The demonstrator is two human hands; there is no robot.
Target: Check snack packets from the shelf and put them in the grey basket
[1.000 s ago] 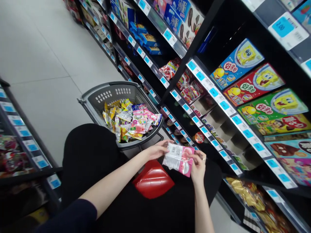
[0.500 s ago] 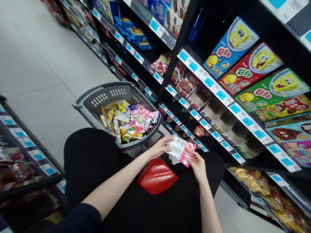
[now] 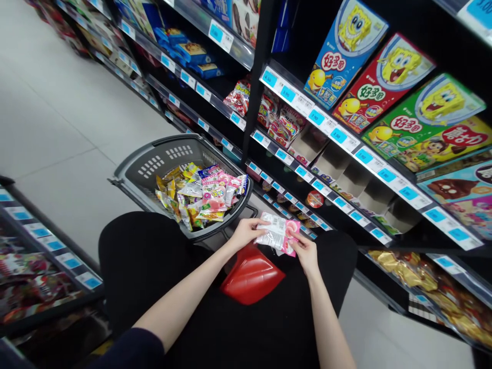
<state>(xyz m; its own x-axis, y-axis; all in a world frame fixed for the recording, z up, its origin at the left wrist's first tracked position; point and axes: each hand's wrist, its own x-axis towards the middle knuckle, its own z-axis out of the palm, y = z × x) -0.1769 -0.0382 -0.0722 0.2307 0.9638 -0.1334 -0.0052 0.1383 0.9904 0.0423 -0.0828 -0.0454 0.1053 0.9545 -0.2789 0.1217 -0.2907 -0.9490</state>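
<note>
Between my two hands is a small pink-and-white candy packet (image 3: 277,231), its printed and barcoded side facing up. My left hand (image 3: 248,233) pinches the packet's left end. My right hand (image 3: 305,250) grips its pink right end between thumb and fingers. Just beyond my left hand stands a grey shopping basket (image 3: 184,233), with several yellow, white, blue and pink candy packets (image 3: 213,197) heaped inside. A shiny red lips-shaped patch (image 3: 251,279) shows on the black clothing below the packet.
Shelves with blue price tags (image 3: 338,136) rise at the right, bearing blue, red and green snack boxes (image 3: 403,77) and open cardboard trays (image 3: 334,164). Gold-wrapped packs (image 3: 407,271) fill a low shelf at the right. Another shelf (image 3: 49,241) borders the left, and pale tiled floor (image 3: 69,113) runs between.
Both hands and the packet have shifted slightly left and up in the view, and the packet lies a little more level. The camera has turned slightly; both hands keep their hold.
</note>
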